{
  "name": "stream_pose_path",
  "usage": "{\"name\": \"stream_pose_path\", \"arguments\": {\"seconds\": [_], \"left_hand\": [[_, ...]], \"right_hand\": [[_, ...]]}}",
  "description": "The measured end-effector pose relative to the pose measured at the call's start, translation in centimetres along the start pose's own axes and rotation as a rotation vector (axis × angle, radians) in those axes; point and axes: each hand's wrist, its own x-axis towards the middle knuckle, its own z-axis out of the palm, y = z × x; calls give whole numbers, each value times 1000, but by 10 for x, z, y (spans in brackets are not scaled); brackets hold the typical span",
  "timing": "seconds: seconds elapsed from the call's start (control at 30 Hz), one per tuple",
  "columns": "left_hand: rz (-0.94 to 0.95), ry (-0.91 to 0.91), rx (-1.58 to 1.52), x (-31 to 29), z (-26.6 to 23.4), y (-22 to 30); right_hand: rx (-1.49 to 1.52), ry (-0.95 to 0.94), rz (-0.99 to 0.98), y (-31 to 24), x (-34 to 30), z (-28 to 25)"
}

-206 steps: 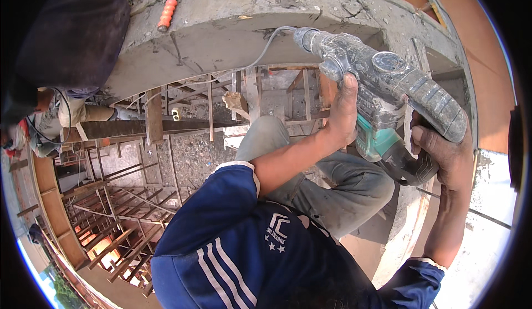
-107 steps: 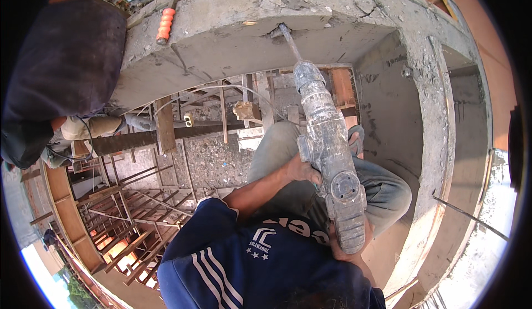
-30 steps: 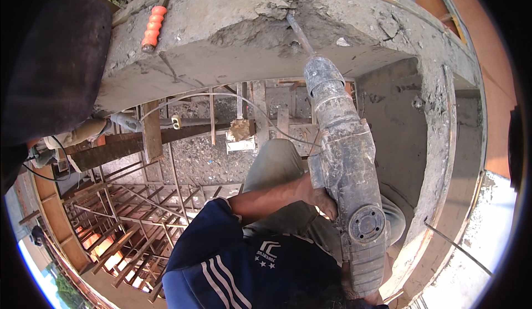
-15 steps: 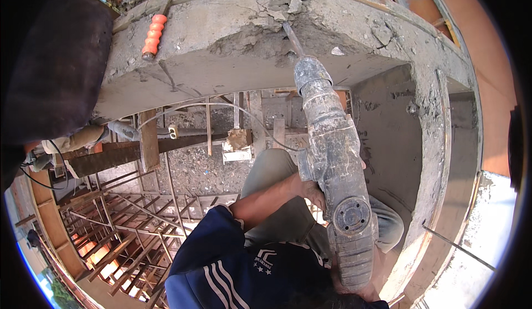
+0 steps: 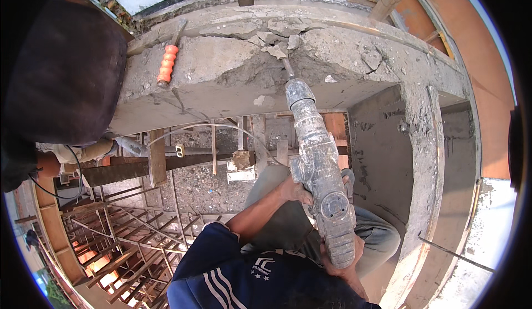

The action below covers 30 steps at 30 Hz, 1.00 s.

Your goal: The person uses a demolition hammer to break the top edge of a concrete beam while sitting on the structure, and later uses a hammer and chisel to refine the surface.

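Note:
A grey, dust-caked demolition hammer (image 5: 318, 159) lies lengthwise in front of me, its chisel bit (image 5: 288, 68) touching the broken edge of a concrete beam (image 5: 183, 60). My left hand (image 5: 298, 191) is closed on the left side of its body. At the rear end, my right hand (image 5: 357, 251) wraps the handle, partly hidden beneath the casing. Cracked concrete chunks (image 5: 277, 49) sit loose around the bit's tip. On the beam to the left rests a chisel with an orange ribbed grip (image 5: 167, 65), touched by neither hand.
Below the beam are wooden props (image 5: 157, 156), thin rods and a rubble-covered floor (image 5: 194, 190). A grey cable (image 5: 221, 125) curves from the hammer leftwards. At the left, another person's dark-clothed body (image 5: 66, 76) is close by. A concrete wall (image 5: 382, 143) stands at the right.
The view has shifted, so the beam appears lower. The hammer now looks more upright, its rear end further left in the picture, and concrete chunks at the bit have lifted and separated.

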Motion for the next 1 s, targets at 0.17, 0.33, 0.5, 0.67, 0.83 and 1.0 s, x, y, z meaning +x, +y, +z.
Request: {"name": "stream_pose_path", "arguments": {"seconds": [0.17, 0.33, 0.5, 0.67, 0.83, 1.0], "left_hand": [[10, -67, 159, -14, 38, -53], [58, -76, 55, -25, 75, -73], [99, -52, 86, -39, 77, -59], [130, -28, 39, -42, 80, -56], [155, 48, 132, -53, 91, -63], [179, -69, 70, -48, 65, -52]], "right_hand": [[-151, -59, 268, -3, -73, -43], [16, 91, 353, -9, -107, -70], [157, 48, 224, -13, -92, -60], [139, 43, 169, -29, -81, -61], [50, -35, 205, -47, -80, -78], [102, -66, 214, -55, -57, -66]]}}
